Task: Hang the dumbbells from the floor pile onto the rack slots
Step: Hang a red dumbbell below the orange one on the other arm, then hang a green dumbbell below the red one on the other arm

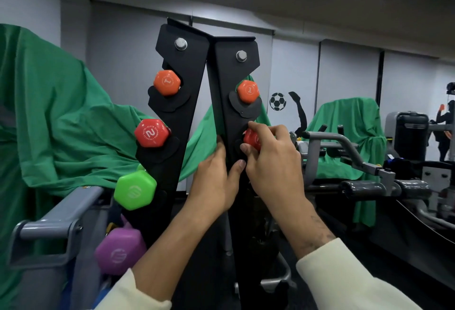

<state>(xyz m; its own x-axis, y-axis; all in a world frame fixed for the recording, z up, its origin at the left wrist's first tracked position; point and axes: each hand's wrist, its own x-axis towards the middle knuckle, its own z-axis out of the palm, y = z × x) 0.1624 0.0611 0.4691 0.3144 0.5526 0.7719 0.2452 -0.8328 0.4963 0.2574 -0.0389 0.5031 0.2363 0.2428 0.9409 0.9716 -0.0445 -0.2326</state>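
Red dumbbell in hand (251, 138): at the second slot from the top on the right panel of the rack, under the orange one; only its near hexagonal head shows, so the long axis seems to run away from the camera, into the rack.
Right hand (272, 159): fingers curled around this red head, grasping it from above and from the side.
Left hand (216, 181): fingers straight, lying flat against the inner edge of the right panel, thumb touching its front face; it grasps nothing.
Rack (187, 68): black, upright, two panels meeting in a V at the top, each with a silver bolt.
Right panel, top slot: orange dumbbell marked 1 (248, 91).
Left panel, top to bottom: orange dumbbell (167, 82), red dumbbell marked 2 (151, 133), green dumbbell (135, 190), purple dumbbell (120, 252); all show a hexagonal head toward the camera.
Room: a gym with white wall panels, a football sticker (277, 101), green cloth (61, 117) draped over equipment, grey machines (344, 152) at the right.
Floor: dark, hardly visible.
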